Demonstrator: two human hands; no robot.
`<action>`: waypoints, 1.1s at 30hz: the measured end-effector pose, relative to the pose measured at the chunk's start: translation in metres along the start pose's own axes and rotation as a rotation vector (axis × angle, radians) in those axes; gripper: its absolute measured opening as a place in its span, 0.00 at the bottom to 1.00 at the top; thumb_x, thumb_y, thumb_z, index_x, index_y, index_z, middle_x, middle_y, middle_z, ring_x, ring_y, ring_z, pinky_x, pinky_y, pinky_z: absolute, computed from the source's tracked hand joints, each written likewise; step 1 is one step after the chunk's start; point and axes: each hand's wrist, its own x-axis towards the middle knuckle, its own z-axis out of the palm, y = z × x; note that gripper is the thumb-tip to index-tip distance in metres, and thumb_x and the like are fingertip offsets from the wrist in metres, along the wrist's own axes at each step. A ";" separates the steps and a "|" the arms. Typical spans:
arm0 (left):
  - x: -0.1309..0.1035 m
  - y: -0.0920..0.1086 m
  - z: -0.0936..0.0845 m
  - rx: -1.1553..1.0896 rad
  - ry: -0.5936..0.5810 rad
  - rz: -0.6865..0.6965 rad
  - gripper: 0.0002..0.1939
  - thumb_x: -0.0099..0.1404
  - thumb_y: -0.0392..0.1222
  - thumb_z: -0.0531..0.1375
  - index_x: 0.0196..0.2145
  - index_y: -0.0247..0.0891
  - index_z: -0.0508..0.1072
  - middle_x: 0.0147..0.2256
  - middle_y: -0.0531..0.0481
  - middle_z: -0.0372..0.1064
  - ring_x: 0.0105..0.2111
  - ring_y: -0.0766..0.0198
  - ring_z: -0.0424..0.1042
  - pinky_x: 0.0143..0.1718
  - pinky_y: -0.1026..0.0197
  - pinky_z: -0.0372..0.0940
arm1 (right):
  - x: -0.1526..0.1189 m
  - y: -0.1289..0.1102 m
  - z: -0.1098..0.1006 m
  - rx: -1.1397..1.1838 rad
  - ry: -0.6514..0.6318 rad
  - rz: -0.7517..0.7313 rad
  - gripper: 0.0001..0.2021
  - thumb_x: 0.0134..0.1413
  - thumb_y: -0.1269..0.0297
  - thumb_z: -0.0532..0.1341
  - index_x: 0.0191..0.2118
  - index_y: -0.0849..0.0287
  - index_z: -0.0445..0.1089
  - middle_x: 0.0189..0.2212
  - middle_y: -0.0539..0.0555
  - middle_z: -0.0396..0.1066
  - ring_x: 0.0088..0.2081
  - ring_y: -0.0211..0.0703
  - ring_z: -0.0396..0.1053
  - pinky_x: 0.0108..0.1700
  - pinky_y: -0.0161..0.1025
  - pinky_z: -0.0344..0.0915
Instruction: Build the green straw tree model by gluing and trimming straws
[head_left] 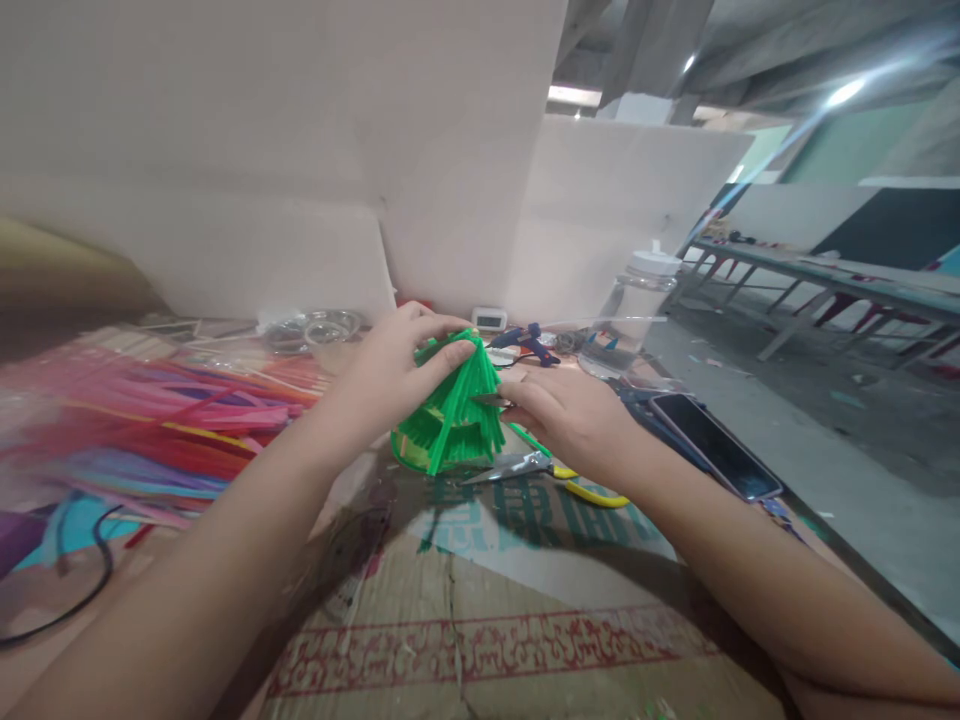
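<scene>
A green cone of pipe cleaners [457,405], shaped like a small tree, stands upright with a ring-like green base. My left hand [409,350] grips it near the top, thumb in front and fingers behind. From the right, my right hand [566,410] pinches a small pointed metal tool [487,399], its tip against the cone's side; most of the tool is hidden by the fingers. Yellow-handled scissors [596,492] lie just below my right hand, blades pointing left in front of the cone's base.
Pink, red and blue pipe cleaners [187,430] are heaped at the left. Behind the cone are a glue gun [525,342], a small white timer [490,319] and a clear bottle [637,300]. A phone [716,445] lies at the table's right edge. Printed cardboard [420,620] covers the front.
</scene>
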 end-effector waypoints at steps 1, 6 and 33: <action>0.000 0.000 0.000 -0.002 0.000 -0.002 0.19 0.70 0.55 0.53 0.49 0.44 0.76 0.41 0.49 0.69 0.45 0.56 0.69 0.51 0.53 0.63 | 0.000 0.001 0.000 -0.005 0.004 0.006 0.12 0.70 0.63 0.49 0.47 0.61 0.68 0.37 0.58 0.76 0.39 0.44 0.71 0.38 0.41 0.59; 0.000 0.000 0.000 -0.022 0.008 0.004 0.19 0.70 0.53 0.54 0.49 0.43 0.76 0.40 0.49 0.69 0.44 0.57 0.69 0.49 0.55 0.62 | 0.000 0.002 0.001 0.003 -0.004 0.008 0.13 0.70 0.62 0.49 0.47 0.62 0.68 0.36 0.58 0.76 0.38 0.45 0.71 0.37 0.40 0.60; 0.001 -0.007 -0.002 -0.032 0.024 0.002 0.23 0.70 0.56 0.53 0.50 0.39 0.75 0.45 0.46 0.73 0.47 0.56 0.72 0.50 0.54 0.64 | -0.001 0.001 0.004 0.026 0.101 0.087 0.14 0.68 0.61 0.54 0.50 0.64 0.67 0.39 0.60 0.78 0.39 0.48 0.75 0.38 0.42 0.65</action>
